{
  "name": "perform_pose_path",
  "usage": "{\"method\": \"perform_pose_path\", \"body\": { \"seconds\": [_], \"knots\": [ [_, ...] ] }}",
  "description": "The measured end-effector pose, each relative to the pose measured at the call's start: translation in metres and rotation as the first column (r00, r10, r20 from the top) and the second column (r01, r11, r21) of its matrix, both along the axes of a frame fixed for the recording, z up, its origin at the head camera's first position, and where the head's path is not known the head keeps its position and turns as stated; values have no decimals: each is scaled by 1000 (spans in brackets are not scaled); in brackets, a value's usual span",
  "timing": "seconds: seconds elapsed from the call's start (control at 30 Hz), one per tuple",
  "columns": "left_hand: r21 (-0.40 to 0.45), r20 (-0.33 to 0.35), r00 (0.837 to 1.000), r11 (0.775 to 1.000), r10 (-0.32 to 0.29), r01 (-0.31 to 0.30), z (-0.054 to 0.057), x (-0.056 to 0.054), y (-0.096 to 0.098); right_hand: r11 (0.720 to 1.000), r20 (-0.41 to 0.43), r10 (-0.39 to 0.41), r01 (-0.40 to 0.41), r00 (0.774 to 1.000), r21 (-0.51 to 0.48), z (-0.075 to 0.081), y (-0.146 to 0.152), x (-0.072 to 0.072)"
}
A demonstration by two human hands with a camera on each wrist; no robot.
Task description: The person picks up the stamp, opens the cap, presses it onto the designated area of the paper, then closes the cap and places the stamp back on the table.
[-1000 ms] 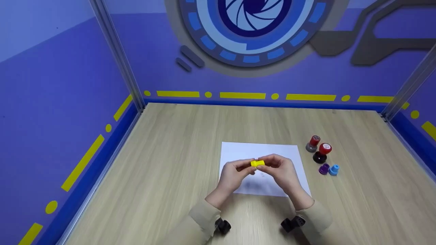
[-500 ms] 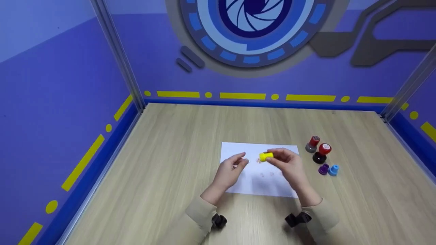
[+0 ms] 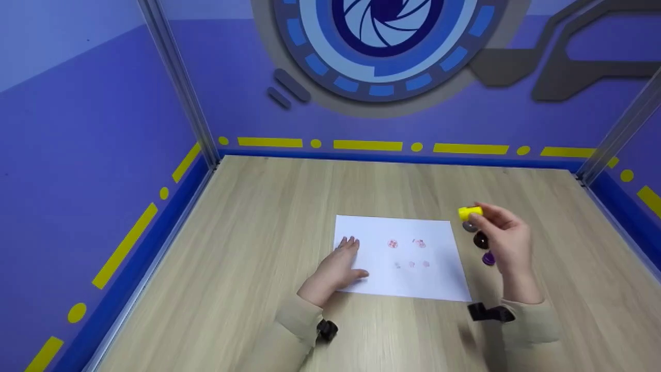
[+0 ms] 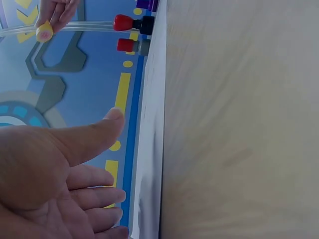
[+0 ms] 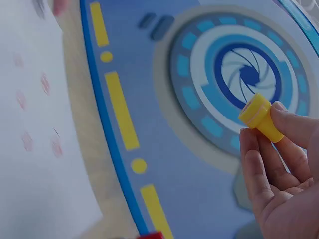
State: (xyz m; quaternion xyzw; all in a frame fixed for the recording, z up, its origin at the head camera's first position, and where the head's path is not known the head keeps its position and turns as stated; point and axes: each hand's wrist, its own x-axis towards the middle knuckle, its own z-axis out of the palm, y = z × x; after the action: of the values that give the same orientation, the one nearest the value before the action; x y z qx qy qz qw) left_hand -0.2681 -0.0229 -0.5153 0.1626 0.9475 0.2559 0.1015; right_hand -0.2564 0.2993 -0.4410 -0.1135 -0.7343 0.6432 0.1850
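Note:
Between thumb and fingertips, my right hand (image 3: pixel 508 245) pinches a small yellow stamp (image 3: pixel 469 213), raised beyond the right edge of a white sheet of paper (image 3: pixel 369 230). The left wrist view shows a pinkish pattern on the end face of this yellow stamp (image 4: pixel 44 34). My left hand (image 3: pixel 334 267) lies over the left part of the sheet, fingers straight and thumb spread. Several small reddish prints (image 3: pixel 393 243) mark the paper's middle and right, in two rows.
Right of the paper stand a grey-based stamp (image 3: pixel 469 227), a black-based stamp (image 3: pixel 481 240) and a purple stamp (image 3: pixel 488 258), partly behind my right hand. Their red tops (image 4: pixel 124 23) show in the left wrist view. Blue printed walls (image 3: pixel 289 124) enclose the wooden table (image 3: pixel 268 206).
Both hands were together at the yellow stamp over the paper. The left let go and moved left and down; the right carried the stamp right and upward, now covering the light blue stamp.

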Motion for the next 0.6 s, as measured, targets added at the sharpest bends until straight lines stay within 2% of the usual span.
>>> {"method": "perform_pose_path", "body": {
  "seconds": [0.1, 0.2, 0.3, 0.4, 0.5, 0.6],
  "knots": [
    [-38, 21, 999, 999, -24, 25, -1, 0, 0, 993, 69, -110, 105, 992, 62, 4, 22, 1],
    [-74, 50, 998, 997, -31, 35, -1, 0, 0, 982, 123, -188, 183, 974, 51, 4, 43, 2],
    [-125, 62, 997, 991, -45, 52, -2, 1, -1, 973, 179, -227, 229, 957, 6, 0, 63, 2],
    [-166, 61, 996, 984, -60, 70, -3, 1, 0, 968, 233, -251, 250, 939, 38, -8, 80, 1],
    [-172, 67, 996, 982, -61, 72, -3, 2, 0, 962, 288, -265, 232, 920, 143, -19, 93, 0],
    [-169, 70, 996, 983, -58, 70, -3, 2, 1, 945, 326, -273, 190, 905, 265, -30, 102, 0]
  ]
}}
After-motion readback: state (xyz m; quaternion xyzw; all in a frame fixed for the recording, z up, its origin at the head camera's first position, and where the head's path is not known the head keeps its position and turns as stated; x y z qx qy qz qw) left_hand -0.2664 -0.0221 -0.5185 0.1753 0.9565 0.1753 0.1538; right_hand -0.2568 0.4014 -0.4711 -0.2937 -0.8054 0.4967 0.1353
